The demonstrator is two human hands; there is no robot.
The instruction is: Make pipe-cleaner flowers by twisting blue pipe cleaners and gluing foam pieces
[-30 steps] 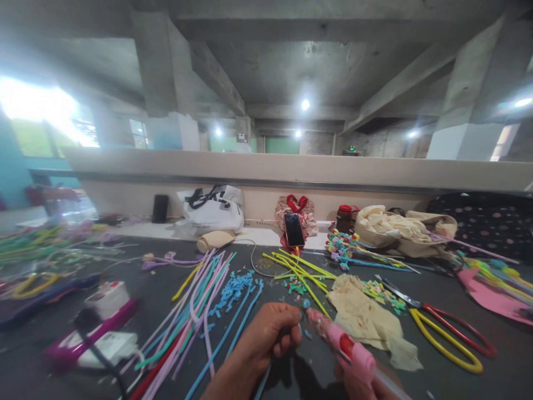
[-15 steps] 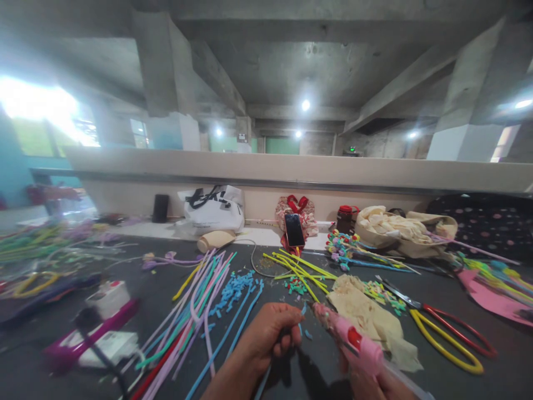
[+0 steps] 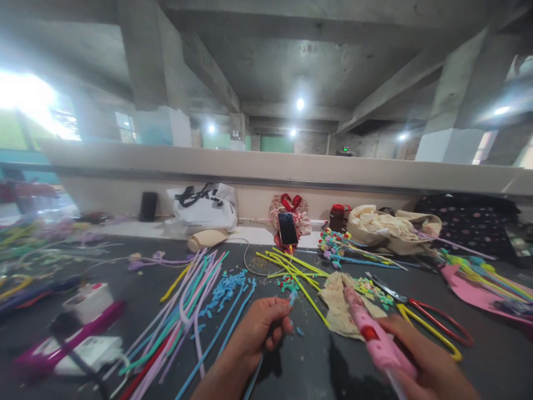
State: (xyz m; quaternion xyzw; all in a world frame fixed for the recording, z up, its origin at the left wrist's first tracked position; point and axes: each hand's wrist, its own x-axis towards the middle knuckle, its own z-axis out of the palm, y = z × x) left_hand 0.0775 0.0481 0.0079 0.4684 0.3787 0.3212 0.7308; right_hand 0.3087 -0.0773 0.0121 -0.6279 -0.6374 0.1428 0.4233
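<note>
My left hand (image 3: 261, 328) is closed in a pinch around a blue pipe cleaner (image 3: 254, 379); its tip pokes out above the fingers and its tail runs below the palm. In my right hand (image 3: 428, 361) is a pink glue gun (image 3: 377, 339), its nozzle end over a crumpled beige cloth (image 3: 333, 303). A short blue piece (image 3: 300, 331) lies on the dark table just right of my left hand. Cut blue pieces (image 3: 227, 290) form a pile beyond that hand, with small green and red bits (image 3: 288, 284) farther forward.
Pipe cleaners in purple and teal (image 3: 183, 316) spread at left, near a magenta power strip (image 3: 70, 344). Yellow stems (image 3: 297, 272) lie mid-table. Scissors (image 3: 416, 305) rest at right. A phone (image 3: 287, 229), a white bag (image 3: 204, 208) and a dark bottle (image 3: 338, 216) stand at the back.
My right hand has moved the glue gun right, away from the left hand and over the beige cloth. My left hand keeps its pinch on the blue pipe cleaner. The view has shifted slightly.
</note>
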